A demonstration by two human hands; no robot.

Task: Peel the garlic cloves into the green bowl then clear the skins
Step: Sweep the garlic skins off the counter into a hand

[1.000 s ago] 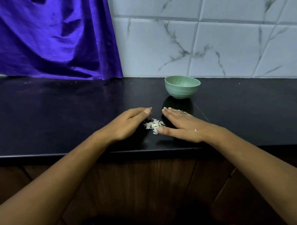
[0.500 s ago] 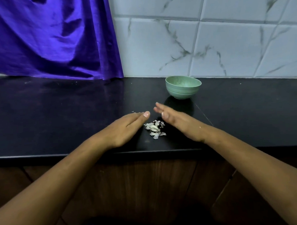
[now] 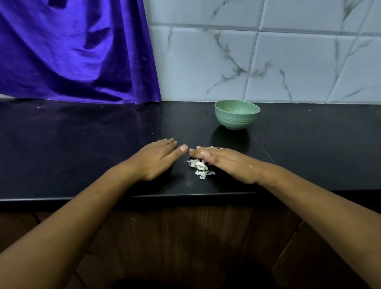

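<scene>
Garlic skins: your small heap of white, papery garlic skins [image 3: 201,169] lies on the counter [image 3: 76,149] at the centre of the frame, close to the near edge and in the gap between your two hands.
Skins and hands: the heap's upper right side meets the thumb-side edge of your right hand [image 3: 225,162]. A strip of bare counter separates it from your left hand [image 3: 157,160].
Right hand: it lies flat and palm down, just right of centre. The fingers are straight, held together and pointing toward the left of the frame. It grips nothing. A ring [image 3: 221,147] shows on one finger.
Left hand: it also lies flat and palm down, just left of centre, with straight fingers pointing to the upper right. Its thumb tip sits near your right fingertips, with a narrow gap between them. It holds nothing.
Green bowl: the green bowl [image 3: 237,114] stands upright on the counter, above and to the right of the heap and beyond your right hand. It is well apart from both hands and near the wall. You cannot tell from this angle what is in it.
Counter: it is black and glossy, and the bowl's reflection shows just below the bowl.
Behind: a purple cloth [image 3: 67,51] hangs down to the counter in the upper left, and a white marble-veined tiled wall [image 3: 268,53] fills the upper right.
Below: a dark wooden cabinet front [image 3: 178,243] spans the bottom of the frame, with your forearms crossing it.
</scene>
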